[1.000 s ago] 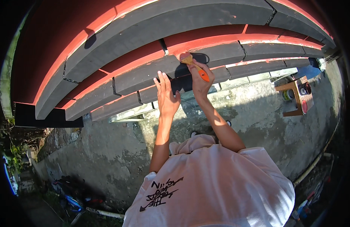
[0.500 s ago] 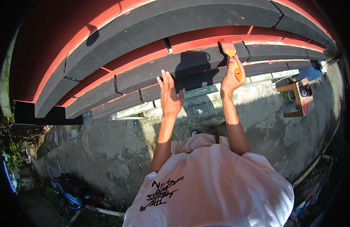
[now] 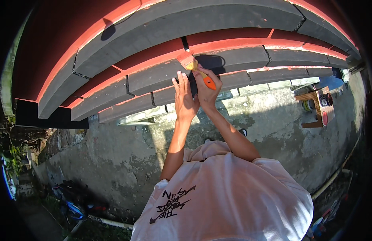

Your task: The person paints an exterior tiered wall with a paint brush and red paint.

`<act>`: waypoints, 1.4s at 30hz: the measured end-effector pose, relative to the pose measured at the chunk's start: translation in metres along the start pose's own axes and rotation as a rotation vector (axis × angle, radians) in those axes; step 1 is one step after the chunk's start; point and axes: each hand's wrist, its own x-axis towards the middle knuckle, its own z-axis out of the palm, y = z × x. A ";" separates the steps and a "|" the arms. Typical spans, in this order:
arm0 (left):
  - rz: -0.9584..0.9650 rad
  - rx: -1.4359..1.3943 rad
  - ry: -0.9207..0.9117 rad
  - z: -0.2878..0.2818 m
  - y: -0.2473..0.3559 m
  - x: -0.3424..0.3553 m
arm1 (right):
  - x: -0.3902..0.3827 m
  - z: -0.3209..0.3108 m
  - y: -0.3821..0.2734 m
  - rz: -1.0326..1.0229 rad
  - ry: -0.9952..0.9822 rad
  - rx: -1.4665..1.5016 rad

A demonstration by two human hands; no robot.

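Observation:
My right hand (image 3: 208, 86) grips a paintbrush (image 3: 206, 78) with an orange handle and pink-stained bristles. The bristles touch a red band (image 3: 218, 42) at the top of the middle dark grey beam (image 3: 234, 58). Just left of it, my left hand (image 3: 184, 96) rests with outstretched fingertips against that beam, near the brush head. Further dark beams with red surfaces between them curve across the upper half of the view, and a dark shadow falls beside the brush.
A woven brown stand (image 3: 304, 97) with cans and tubs (image 3: 324, 118) sits at the right on the stained concrete (image 3: 274, 140). A motorbike (image 3: 71, 201) is at the lower left. A pale pipe (image 3: 326, 186) runs along the right edge, and plants (image 3: 15, 150) grow at the left.
The brush and my right hand moved right half a second ago and have now swung back left, close to my left hand, which has shifted slightly right.

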 end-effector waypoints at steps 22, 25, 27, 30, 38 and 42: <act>-0.068 0.025 -0.024 -0.003 0.010 0.000 | 0.046 -0.070 0.007 -0.223 0.114 -0.300; -0.040 0.037 -0.024 -0.004 0.009 0.000 | 0.030 -0.053 0.012 -0.229 0.018 -0.352; -0.043 0.027 -0.023 -0.004 0.008 0.000 | 0.024 -0.050 0.012 -0.278 -0.146 -0.285; -0.057 0.007 -0.029 -0.004 0.009 0.000 | 0.016 -0.051 0.007 -0.305 -0.312 -0.267; -0.022 0.038 -0.004 -0.003 0.004 -0.002 | 0.082 -0.121 0.011 -0.345 -0.172 -0.404; -0.019 0.031 0.017 -0.001 0.006 0.000 | 0.092 -0.137 0.022 -0.324 -0.003 -0.358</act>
